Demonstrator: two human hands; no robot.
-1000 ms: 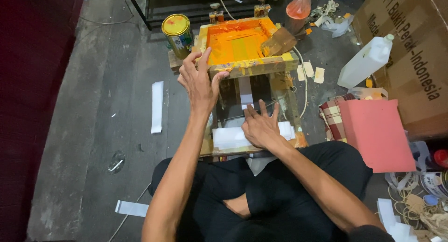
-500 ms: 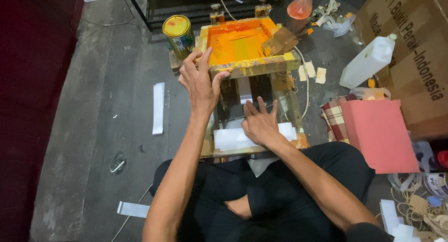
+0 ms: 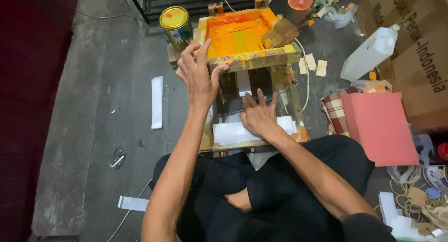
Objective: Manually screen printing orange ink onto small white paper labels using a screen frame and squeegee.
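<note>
**Operator:** Position check, nearest first. What is each hand doing?

**Observer:** Right hand (image 3: 258, 115) lies flat, fingers spread, grip fully open and closed on nothing. It presses on the white paper stack (image 3: 233, 132) on the low wooden printing stand (image 3: 290, 102), probably to seat the sheet under the frame. Left hand (image 3: 198, 74) is raised, fingers loosely open. Its thumb and fingertips touch the near-left corner of the screen-printing frame (image 3: 254, 56), apparently to steady or tilt it. No closed grasp is visible.

**Operator:** Location of the frame?

**Observer:** On top of the stand, directly beyond the paper, tilted up at the near edge. Its mesh is coated with orange ink (image 3: 235, 34). A squeegee (image 3: 280, 32) rests against the right rail, inside the frame, so ink stays contained.

**Operator:** Containers?

**Observer:** Yellow-lidded paint tin (image 3: 175, 21), left of the frame, lid on, contents hidden. White plastic jug (image 3: 369, 54) lies on the floor to the right, capped, contents not visible. Beyond it, a cardboard box (image 3: 410, 50). A pink sheet (image 3: 379, 127) lies beside the knee.
</note>
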